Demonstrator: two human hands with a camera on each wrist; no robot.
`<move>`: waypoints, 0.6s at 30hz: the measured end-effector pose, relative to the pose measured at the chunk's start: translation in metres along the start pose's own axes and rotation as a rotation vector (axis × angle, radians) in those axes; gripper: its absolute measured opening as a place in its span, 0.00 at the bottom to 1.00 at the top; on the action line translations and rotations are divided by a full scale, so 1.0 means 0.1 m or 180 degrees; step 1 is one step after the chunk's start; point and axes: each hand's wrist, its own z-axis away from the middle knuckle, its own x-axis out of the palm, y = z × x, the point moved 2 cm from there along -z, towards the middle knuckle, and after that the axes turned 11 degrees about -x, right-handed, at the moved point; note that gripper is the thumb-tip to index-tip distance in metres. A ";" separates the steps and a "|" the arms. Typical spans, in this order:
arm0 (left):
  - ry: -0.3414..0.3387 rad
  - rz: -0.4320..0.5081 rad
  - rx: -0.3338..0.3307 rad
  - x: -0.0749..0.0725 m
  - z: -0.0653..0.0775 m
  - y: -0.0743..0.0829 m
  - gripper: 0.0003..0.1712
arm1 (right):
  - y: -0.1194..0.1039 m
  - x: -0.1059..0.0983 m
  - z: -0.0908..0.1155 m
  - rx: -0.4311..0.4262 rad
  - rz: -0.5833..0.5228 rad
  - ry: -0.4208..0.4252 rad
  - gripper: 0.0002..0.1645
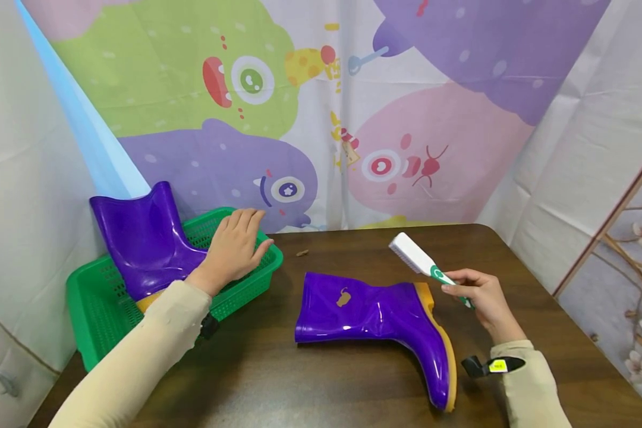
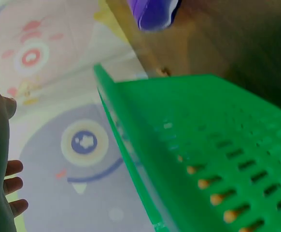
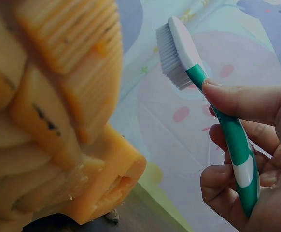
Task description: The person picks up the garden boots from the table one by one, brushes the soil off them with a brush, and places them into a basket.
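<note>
My right hand (image 1: 484, 297) holds a white and green scrub brush (image 1: 414, 252) by its handle, bristles facing left. In the right wrist view the thumb and curled fingers wrap the green handle (image 3: 234, 145). A purple rain boot (image 1: 369, 309) lies on its side on the table, a brown smear on its shaft and its yellow sole (image 3: 68, 96) toward my right hand. My left hand (image 1: 235, 246) is over the green basket (image 1: 246, 297), fingers extended and nothing gripped. A second purple boot (image 1: 144, 244) leans in that basket, its shaft rising above the rim.
The brown wooden table (image 1: 267, 380) carries the basket at left. A small brown crumb (image 1: 302, 253) lies near the table's back edge. A cartoon-printed curtain (image 1: 321, 119) hangs directly behind, with white cloth at both sides.
</note>
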 end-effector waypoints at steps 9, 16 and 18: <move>-0.0097 0.0088 0.0232 0.17 0.08 0.30 0.34 | -0.01 0.00 0.00 -0.0014 -0.0025 -0.0016 0.19; -0.0103 0.0099 0.0370 0.30 0.18 0.51 0.33 | -0.01 0.00 -0.01 -0.0022 -0.0064 -0.0013 0.17; -0.0097 0.0125 0.0420 0.34 0.20 0.56 0.31 | -0.01 0.00 -0.01 -0.0029 -0.0073 -0.0022 0.16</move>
